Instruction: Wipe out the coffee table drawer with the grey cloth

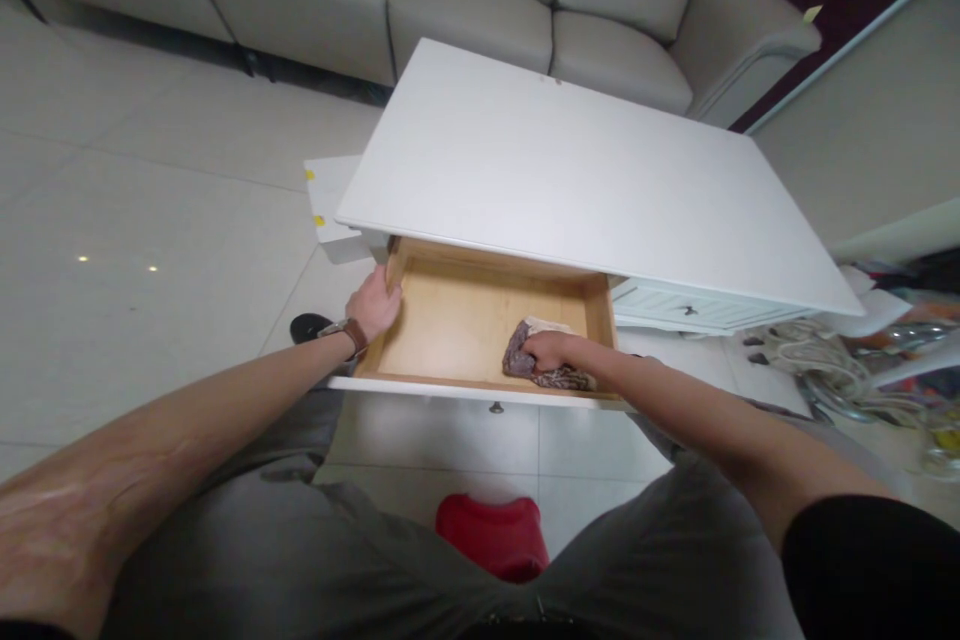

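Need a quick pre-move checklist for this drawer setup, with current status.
1. Drawer open: ok, its inside is exposed.
2. Left hand at the drawer's left side wall: ok.
3. Right hand on the patterned cloth: ok, in contact.
4. Firm grip on the cloth: cannot tell, fingertips are hidden.
5. Cloth inside the drawer: ok, it lies bunched in the near right part.
6. Both hands clear of the drawer: not ok, left is at the wall, right is inside.
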